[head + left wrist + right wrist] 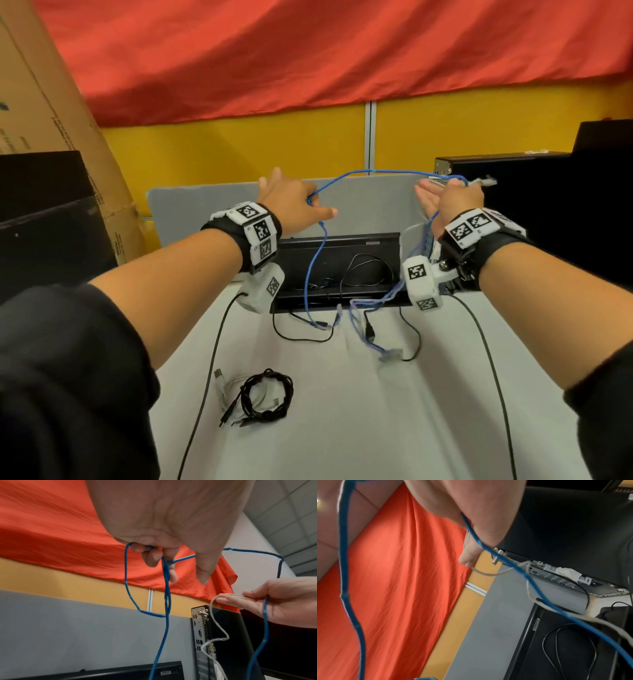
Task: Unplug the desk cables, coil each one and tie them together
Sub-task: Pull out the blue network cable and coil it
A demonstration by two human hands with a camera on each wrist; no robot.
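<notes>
Above the tabletop [342, 428], the left hand [291, 202] pinches a loop of blue cable [373, 170]; the right hand [448, 202] fingers [231, 600] grip its far end with a grey cable [221, 628].

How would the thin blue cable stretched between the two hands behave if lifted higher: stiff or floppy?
Probably floppy: the thin blue cable sags in loops below the left hand. Its kinked bends suggest some springiness. Likely light, since the right hand holds it loosely.
</notes>
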